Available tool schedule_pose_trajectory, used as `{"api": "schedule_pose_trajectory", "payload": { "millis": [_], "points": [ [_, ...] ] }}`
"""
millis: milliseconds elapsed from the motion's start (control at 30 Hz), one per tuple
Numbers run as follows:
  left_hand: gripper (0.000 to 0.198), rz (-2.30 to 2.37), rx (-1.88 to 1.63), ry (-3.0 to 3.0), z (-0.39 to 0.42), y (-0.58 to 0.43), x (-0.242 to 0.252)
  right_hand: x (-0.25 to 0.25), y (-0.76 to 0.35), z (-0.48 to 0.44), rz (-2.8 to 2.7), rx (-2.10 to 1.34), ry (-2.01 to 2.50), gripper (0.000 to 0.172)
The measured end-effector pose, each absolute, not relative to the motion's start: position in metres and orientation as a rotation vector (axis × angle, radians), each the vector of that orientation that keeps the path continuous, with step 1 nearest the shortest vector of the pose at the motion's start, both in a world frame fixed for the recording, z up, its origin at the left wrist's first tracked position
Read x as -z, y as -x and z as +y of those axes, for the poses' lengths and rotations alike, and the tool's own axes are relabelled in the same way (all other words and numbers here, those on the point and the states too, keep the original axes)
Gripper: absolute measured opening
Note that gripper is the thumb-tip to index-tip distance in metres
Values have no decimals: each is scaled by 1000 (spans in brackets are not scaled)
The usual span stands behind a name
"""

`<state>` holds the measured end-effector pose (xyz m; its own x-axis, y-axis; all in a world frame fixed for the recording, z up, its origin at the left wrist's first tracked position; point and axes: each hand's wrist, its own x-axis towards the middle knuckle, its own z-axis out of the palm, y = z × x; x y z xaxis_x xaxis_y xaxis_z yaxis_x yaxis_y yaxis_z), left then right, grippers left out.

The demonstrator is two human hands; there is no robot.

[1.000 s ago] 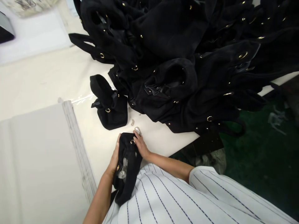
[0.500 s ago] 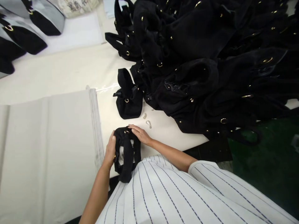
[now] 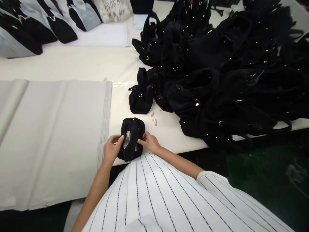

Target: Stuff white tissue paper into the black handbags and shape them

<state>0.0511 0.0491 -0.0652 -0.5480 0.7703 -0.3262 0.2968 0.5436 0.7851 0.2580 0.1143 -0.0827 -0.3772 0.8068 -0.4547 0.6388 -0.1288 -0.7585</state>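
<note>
A small black handbag point(image 3: 133, 124) stands on the table close to my body, its opening facing up and its strap lying across the top. Something pale and crinkled, like clear plastic, shows inside it. On the bag's left rim, my left hand point(image 3: 113, 148) pinches the fabric between thumb and fingers. My right hand point(image 3: 149, 141) grips the opposite rim, fingertips curled at the edge. Just beyond sits a second small black handbag point(image 3: 141, 101) with its handle up and a gold ring on its front.
A big heap of black bags point(image 3: 207, 87) with gold rings covers the right side. On the left lies a stack of pale paper sheets point(image 3: 55, 138). Black-and-grey bags point(image 3: 60, 29) and a plastic bag with handwriting point(image 3: 113, 9) stand at the back. Small scraps point(image 3: 154, 121) lie nearby.
Both hands have shifted from lying flat along the bag's sides to pinching its rim. The strap's end no longer hangs toward my body. The camera view has shifted.
</note>
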Motion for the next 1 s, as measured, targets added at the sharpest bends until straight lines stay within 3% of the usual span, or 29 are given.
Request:
{"api": "schedule_pose_trajectory", "payload": {
  "millis": [100, 433, 700, 1000],
  "points": [
    [48, 2124, -783, -931, 56, -62, 61, 83, -243, 111, -2043, -1416, 1714, 41],
    [29, 2296, -599, -1468, 53, -91, 72, 77, -232, 100, -1895, -1197, 1604, 19],
    [23, 2321, -510, -1483, 52, -100, 69, 77, -232, 101, -1833, -1324, 1453, 26],
    [12, 2092, -780, -1430, 39, -95, 75, 77, -236, 99, -1845, -1421, 1335, 31]
  ]
}}
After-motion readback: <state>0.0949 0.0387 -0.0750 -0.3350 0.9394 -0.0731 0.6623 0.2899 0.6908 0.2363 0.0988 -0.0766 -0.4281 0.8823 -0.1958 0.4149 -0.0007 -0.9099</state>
